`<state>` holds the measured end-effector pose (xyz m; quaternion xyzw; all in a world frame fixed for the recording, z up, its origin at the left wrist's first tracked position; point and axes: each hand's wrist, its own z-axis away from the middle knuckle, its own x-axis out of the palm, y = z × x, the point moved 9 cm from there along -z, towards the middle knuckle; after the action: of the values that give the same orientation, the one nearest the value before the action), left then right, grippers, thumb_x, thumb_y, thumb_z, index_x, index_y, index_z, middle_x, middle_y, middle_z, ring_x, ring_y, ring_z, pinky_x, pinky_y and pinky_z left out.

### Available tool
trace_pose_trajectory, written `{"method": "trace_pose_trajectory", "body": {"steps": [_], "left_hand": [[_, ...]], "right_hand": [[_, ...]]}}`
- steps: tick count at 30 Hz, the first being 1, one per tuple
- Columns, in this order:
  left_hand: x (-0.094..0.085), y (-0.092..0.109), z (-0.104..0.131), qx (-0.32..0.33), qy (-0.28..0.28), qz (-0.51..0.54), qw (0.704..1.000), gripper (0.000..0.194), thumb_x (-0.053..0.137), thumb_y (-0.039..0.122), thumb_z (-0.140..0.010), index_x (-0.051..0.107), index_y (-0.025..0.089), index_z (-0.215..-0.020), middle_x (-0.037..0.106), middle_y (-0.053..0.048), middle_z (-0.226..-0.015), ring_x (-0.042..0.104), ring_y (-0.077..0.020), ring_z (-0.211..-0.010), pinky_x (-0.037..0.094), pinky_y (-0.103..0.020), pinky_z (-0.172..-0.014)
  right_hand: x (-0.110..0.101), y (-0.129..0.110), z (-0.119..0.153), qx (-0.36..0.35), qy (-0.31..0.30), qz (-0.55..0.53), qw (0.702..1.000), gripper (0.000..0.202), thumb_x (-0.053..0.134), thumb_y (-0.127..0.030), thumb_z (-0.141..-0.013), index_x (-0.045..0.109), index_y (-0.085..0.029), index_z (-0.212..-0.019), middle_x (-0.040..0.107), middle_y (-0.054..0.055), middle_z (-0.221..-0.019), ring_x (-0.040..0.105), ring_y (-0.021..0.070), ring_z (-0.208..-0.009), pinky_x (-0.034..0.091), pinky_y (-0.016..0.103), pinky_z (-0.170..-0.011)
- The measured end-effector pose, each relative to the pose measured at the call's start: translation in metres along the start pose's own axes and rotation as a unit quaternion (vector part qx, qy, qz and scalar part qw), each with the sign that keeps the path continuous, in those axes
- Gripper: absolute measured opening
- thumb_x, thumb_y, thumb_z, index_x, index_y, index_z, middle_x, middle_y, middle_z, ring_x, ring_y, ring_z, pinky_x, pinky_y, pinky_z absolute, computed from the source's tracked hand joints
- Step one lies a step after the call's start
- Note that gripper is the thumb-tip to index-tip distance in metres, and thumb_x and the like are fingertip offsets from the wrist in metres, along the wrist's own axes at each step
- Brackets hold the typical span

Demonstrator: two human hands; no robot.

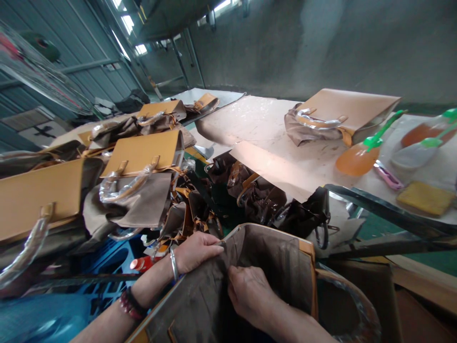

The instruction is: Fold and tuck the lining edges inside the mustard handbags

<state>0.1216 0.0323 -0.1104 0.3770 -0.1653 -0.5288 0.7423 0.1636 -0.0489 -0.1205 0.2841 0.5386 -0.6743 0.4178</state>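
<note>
While three tan handbags (39, 197) with plastic-wrapped handles lie stacked at the left and a fourth (162, 108) sits farther back, the left hand (194, 251) at near centre curls its fingers closed over the rim of an open handbag (271, 267), pinching its brown lining. Just right of it the right hand (250, 293) has its fingers bent into the same lining, gripping a fold. Far right, on the worktable (257, 128), lie one more tan bag (352, 112) and three green-handled scoops (360, 157).
</note>
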Motion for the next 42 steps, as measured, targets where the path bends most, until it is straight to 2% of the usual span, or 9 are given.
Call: {"method": "trace_pose_trajectory", "body": {"steps": [6,9,12,18,23,29,32,37,42], "left_hand": [[0.001,0.010,0.005,0.010,0.000,-0.023,1.000,0.036,0.056,0.041,-0.064,0.062,0.010,-0.081,0.064,-0.003,-0.076,0.056,-0.0165,-0.069,0.041,-0.023,-0.063],[0.000,0.008,0.004,0.008,-0.001,-0.023,1.000,0.037,0.055,0.042,-0.065,0.061,0.009,-0.080,0.064,-0.003,-0.074,0.055,-0.0161,-0.066,0.041,-0.023,-0.061],[0.000,0.009,0.003,0.020,-0.004,-0.024,1.000,0.037,0.054,0.042,-0.066,0.061,0.008,-0.080,0.063,-0.004,-0.074,0.054,-0.0158,-0.065,0.041,-0.023,-0.061],[-0.003,0.009,0.004,0.048,-0.004,-0.044,0.998,0.036,0.054,0.040,-0.068,0.063,0.009,-0.082,0.063,-0.003,-0.075,0.054,-0.0157,-0.068,0.040,-0.022,-0.062],[0.001,0.011,0.008,0.039,-0.017,-0.006,0.999,0.036,0.054,0.038,-0.069,0.063,0.009,-0.087,0.065,-0.004,-0.076,0.056,-0.0174,-0.070,0.042,-0.024,-0.064],[0.003,0.016,0.011,0.041,-0.018,0.006,0.999,0.036,0.054,0.037,-0.070,0.064,0.009,-0.090,0.066,-0.005,-0.079,0.057,-0.0176,-0.071,0.043,-0.024,-0.066],[0.002,0.018,0.010,0.044,-0.011,0.004,0.999,0.037,0.054,0.037,-0.069,0.064,0.009,-0.092,0.066,-0.005,-0.079,0.057,-0.0175,-0.071,0.043,-0.025,-0.066],[0.010,0.026,0.013,0.050,-0.037,0.029,0.998,0.038,0.056,0.040,-0.068,0.064,0.009,-0.088,0.065,-0.005,-0.079,0.057,-0.0180,-0.071,0.043,-0.024,-0.066],[0.010,0.027,0.016,0.038,-0.026,0.026,0.999,0.037,0.058,0.043,-0.067,0.064,0.010,-0.084,0.065,-0.004,-0.077,0.057,-0.0169,-0.069,0.044,-0.022,-0.063]], "right_hand": [[-0.002,0.010,0.001,0.028,-0.032,0.008,0.999,0.035,0.034,-0.027,-0.086,0.063,-0.014,-0.073,0.068,0.014,-0.070,0.065,0.0281,-0.070,0.044,0.033,-0.059],[-0.019,0.023,0.003,0.056,-0.033,-0.002,0.998,0.034,0.041,-0.030,-0.084,0.064,-0.010,-0.069,0.066,0.019,-0.069,0.063,0.0326,-0.070,0.044,0.039,-0.060],[-0.046,0.028,0.003,0.046,0.000,-0.061,0.997,0.017,0.049,-0.021,-0.076,0.059,-0.015,-0.089,0.064,0.012,-0.086,0.061,0.0265,-0.081,0.044,0.036,-0.069],[-0.070,0.018,-0.004,-0.021,0.008,-0.220,0.975,0.038,0.051,-0.014,-0.068,0.051,-0.023,-0.106,0.054,0.003,-0.106,0.053,0.0150,-0.094,0.040,0.025,-0.082],[-0.071,0.014,0.000,-0.048,-0.124,-0.317,0.939,0.043,0.052,-0.020,-0.072,0.051,-0.016,-0.114,0.061,0.005,-0.099,0.057,0.0148,-0.084,0.045,0.022,-0.071],[-0.072,0.000,0.038,-0.097,-0.247,-0.185,0.946,0.055,0.044,-0.049,-0.079,0.045,-0.018,-0.125,0.066,0.010,-0.094,0.062,0.0241,-0.079,0.045,0.030,-0.064],[-0.080,0.006,0.041,-0.054,-0.150,-0.078,0.984,0.038,0.045,-0.044,-0.081,0.056,-0.027,-0.112,0.068,0.007,-0.087,0.062,0.0277,-0.079,0.044,0.035,-0.066],[-0.118,0.012,0.016,-0.047,0.073,-0.050,0.995,0.019,0.043,-0.025,-0.084,0.059,-0.026,-0.096,0.062,0.001,-0.090,0.057,0.0157,-0.083,0.041,0.027,-0.073],[-0.116,0.000,-0.009,-0.103,0.062,0.030,0.992,0.014,0.048,-0.022,-0.082,0.058,-0.022,-0.092,0.058,0.001,-0.089,0.054,0.0144,-0.085,0.041,0.024,-0.073]]}}
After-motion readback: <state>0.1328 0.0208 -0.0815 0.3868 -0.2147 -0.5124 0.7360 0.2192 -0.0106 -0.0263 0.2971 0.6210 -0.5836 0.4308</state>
